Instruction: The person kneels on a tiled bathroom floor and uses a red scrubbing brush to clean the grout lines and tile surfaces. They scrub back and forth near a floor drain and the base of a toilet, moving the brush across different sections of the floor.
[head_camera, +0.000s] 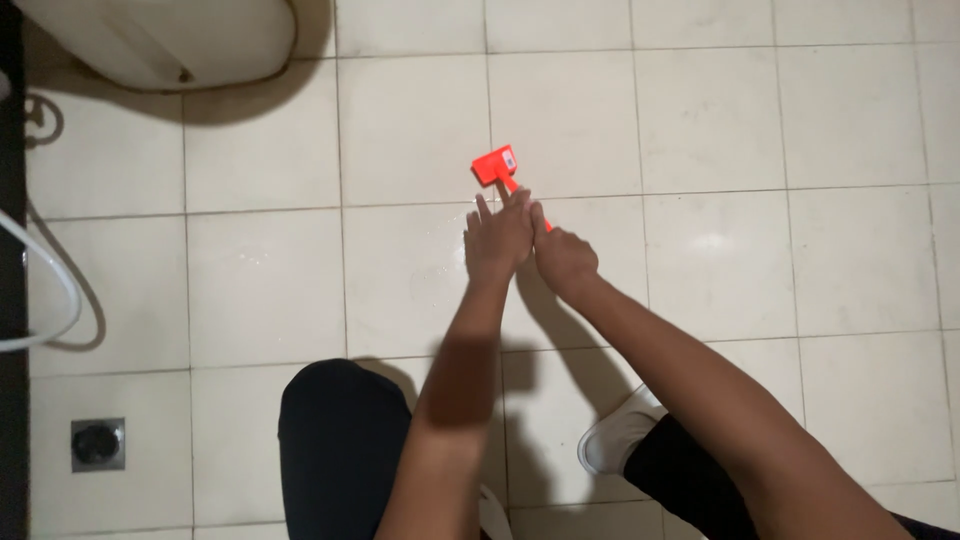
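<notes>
On wet floor tiles (260, 290), orange brush (495, 165) handle is gripped by right hand (563, 258), steadied by left hand (497, 238); slip risk.

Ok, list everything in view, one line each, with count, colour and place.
brush: one, bright orange-red, head on the wet tiles at centre, handle under the hands
tiled floor: one, off-white, fills the view
toilet bowl: one, white, top left
hose: one, white, left edge
floor drain: one, grey metal, bottom left
shoe: one, white, bottom centre-right
trousers: black, bottom
left hand: one, fingers spread over the handle
right hand: one, closed on the handle
</notes>
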